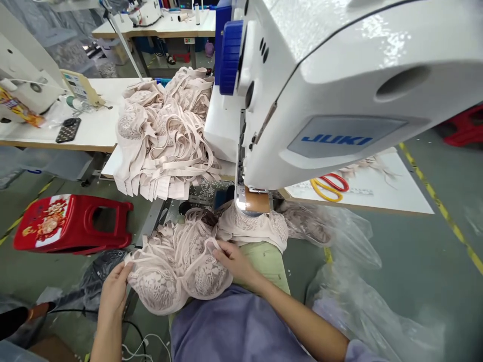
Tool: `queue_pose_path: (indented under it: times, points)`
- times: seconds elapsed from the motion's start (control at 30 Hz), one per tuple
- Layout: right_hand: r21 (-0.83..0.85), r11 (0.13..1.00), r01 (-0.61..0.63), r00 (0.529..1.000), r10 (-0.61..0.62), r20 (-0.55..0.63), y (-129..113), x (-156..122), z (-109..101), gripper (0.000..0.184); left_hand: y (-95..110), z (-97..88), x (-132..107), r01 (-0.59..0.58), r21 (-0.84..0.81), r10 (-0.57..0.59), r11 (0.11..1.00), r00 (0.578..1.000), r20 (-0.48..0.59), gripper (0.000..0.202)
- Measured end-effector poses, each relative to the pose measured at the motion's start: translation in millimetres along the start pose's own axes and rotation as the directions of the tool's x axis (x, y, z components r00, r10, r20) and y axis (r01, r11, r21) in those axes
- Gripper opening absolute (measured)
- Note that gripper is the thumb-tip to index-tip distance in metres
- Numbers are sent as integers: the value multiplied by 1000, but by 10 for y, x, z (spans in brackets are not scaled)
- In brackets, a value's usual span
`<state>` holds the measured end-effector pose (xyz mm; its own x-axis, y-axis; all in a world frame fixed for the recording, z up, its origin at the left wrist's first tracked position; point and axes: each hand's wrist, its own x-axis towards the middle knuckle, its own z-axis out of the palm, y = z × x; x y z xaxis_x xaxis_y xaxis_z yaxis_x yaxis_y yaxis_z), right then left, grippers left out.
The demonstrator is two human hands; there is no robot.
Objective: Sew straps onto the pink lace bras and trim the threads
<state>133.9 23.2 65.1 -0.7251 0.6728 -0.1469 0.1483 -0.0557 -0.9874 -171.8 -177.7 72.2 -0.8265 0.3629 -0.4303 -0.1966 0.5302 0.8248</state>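
A pale pink lace bra (177,274) lies across my lap below the white JUKI sewing machine (339,85). My left hand (113,291) grips the bra's left edge and strap, fingers closed. My right hand (232,259) pinches a strap loop at the top of the right cup. More pink lace pieces (256,226) bunch under the machine's needle area, right behind my right hand.
A big heap of finished pink bras (166,136) covers the white table (94,130) to the left of the machine. A red plastic stool (71,221) stands on the floor at left. Scissors with red and yellow handles (328,186) lie on the right table. Clear plastic bags (339,261) sit at right.
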Motion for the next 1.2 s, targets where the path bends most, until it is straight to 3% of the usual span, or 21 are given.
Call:
queue_pose_path:
  times: [0.13, 0.2, 0.27, 0.33, 0.4, 0.47, 0.53, 0.57, 0.8, 0.93, 1.03, 1.2]
  points:
    - [-157, 966, 206, 977, -192, 95, -252, -140, -20, 43, 66, -122, -149, -29, -17, 28, 999, 995, -98, 53]
    - [-181, 935, 304, 950, -283, 131, -344, -178, -20, 42, 142, -101, -254, -94, 136, 110, 986, 988, -112, 54]
    - [-177, 914, 364, 927, -337, 166, -418, -205, -7, 41, 261, 19, -433, -247, 398, 305, 884, 948, -88, 56]
    - [-163, 902, 399, 907, -364, 211, -484, -227, 15, 40, 409, 226, -697, -404, 527, 458, 748, 889, 31, 52]
    - [-155, 887, 435, 884, -388, 261, -547, -245, 37, 37, 557, 472, -1003, -467, 340, 373, 816, 876, 306, 42]
    - [-157, 866, 474, 861, -419, 289, -605, -259, 54, 32, 686, 704, -1276, -414, 140, 285, 900, 799, 530, 39]
    - [-178, 861, 476, 863, -419, 284, -653, -270, 62, 27, 787, 887, -1463, -403, 44, 290, 914, 726, 624, 36]
    - [-192, 866, 462, 873, -405, 271, -675, -276, 62, 26, 825, 955, -1520, -412, 33, 299, 910, 712, 635, 33]
    - [-241, 934, 263, 954, -215, 208, -782, -334, 8, 21, 877, 1132, -1587, -341, -60, 313, 938, 762, 567, 22]
    - [-209, 969, 134, 987, -112, 114, -753, -358, -21, 11, 850, 1142, -1606, -149, -71, 163, 986, 823, 545, 27]
    - [-93, 988, 124, 992, -120, 45, -720, -351, -26, 17, 854, 1143, -1621, -17, -82, 61, 996, 818, 571, 33]
    - [-54, 980, 193, 981, -194, -20, -742, -291, -23, 15, 891, 1149, -1630, -16, -84, 63, 996, 805, 590, 33]
